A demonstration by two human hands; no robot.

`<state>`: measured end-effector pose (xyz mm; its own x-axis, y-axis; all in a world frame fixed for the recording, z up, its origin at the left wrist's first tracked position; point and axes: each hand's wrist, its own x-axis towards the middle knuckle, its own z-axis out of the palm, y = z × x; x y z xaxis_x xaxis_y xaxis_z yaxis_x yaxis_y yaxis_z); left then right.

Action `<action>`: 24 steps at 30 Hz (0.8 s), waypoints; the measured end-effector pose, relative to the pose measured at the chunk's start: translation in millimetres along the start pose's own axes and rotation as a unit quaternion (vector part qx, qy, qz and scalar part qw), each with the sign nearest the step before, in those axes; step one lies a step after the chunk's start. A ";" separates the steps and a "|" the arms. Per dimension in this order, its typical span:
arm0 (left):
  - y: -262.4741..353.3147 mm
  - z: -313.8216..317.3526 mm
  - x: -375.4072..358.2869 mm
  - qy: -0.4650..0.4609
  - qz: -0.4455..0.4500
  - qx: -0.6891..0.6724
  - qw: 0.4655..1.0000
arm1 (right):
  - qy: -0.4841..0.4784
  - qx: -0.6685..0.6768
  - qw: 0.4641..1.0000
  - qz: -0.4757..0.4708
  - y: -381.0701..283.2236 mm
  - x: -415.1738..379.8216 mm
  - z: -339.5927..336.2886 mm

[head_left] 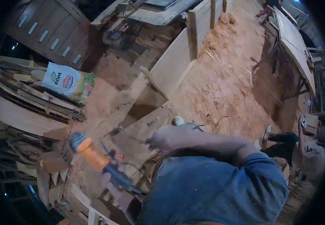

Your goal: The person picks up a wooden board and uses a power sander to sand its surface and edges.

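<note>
An angle grinder [95,157] with an orange body, a grey head and a dark handle points up and to the left in the head view. My left hand [109,178] is wrapped round its dark rear part, and a cord trails from that end. My right hand [159,138] reaches across in front of my blue shirt, to the right of the grinder and apart from it. Motion blurs its fingers, so I cannot make out whether anything is in them.
Wooden panels [171,56] stand upright ahead on sawdust-covered ground [226,82]. Stacked boards [27,116] and a printed sack [66,80] lie at left. A board-topped table [295,45] is at far right. Another person [312,157] sits at the right edge.
</note>
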<state>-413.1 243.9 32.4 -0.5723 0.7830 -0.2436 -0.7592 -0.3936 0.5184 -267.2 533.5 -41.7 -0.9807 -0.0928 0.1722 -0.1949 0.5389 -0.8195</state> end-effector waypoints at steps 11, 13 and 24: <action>-19.7 28.1 194.8 -0.063 -0.275 0.235 0.930 | -0.040 -0.011 0.995 0.090 119.6 74.3 -140.5; -16.9 47.3 211.4 -0.020 -0.265 0.245 0.932 | 0.016 0.038 0.994 0.098 199.1 64.2 -124.9; 115.0 -51.5 335.0 0.078 -0.138 0.350 0.923 | 0.309 0.313 0.594 0.674 390.8 -109.2 -34.4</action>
<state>-708.1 436.1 -31.7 -0.4662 0.7069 -0.5320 -0.5281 0.2601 0.8084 -235.7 783.0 -362.0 -0.0975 0.4989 -0.8612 0.6014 -0.6599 -0.4504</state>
